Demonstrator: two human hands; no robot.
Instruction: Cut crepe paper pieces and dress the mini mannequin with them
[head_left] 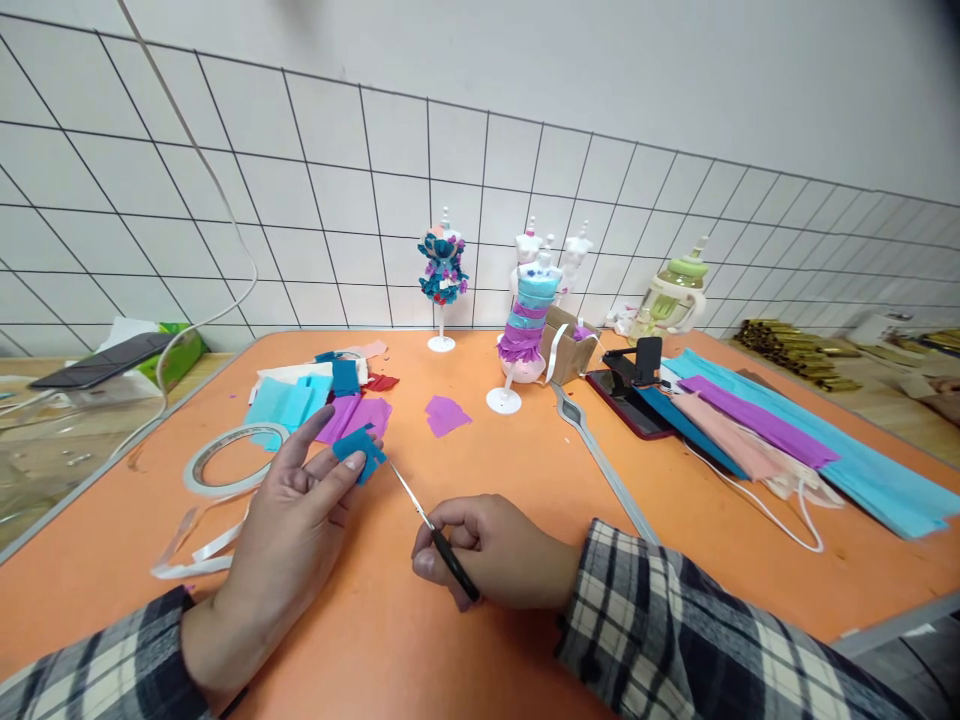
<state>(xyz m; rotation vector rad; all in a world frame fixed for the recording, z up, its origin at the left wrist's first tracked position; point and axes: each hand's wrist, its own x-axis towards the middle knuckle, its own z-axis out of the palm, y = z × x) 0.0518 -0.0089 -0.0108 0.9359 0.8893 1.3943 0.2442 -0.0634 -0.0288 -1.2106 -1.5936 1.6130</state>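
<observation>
Between thumb and fingers, my left hand [304, 510] pinches a small piece of dark blue crepe paper [358, 452] with cuts along its edge. My right hand [491, 550] grips a pair of scissors [448, 560] by the black handle. The silvery blades point up and left, their tip close to the paper's right edge. Behind my left hand lie purple crepe paper [371, 412] and folded light blue crepe paper [289, 405]. A loose purple scrap [448, 416] rests farther to the right. To the left is a roll of double-sided tape [201, 470].
Small dress forms stand at the back, one covered in blue and purple paper flowers [442, 268], another wrapped in blue and purple paper [529, 318]. On the right are a phone [628, 405], crepe strips [780, 425] and a green-lidded bottle [671, 295]. A cable [217, 185] hangs at left.
</observation>
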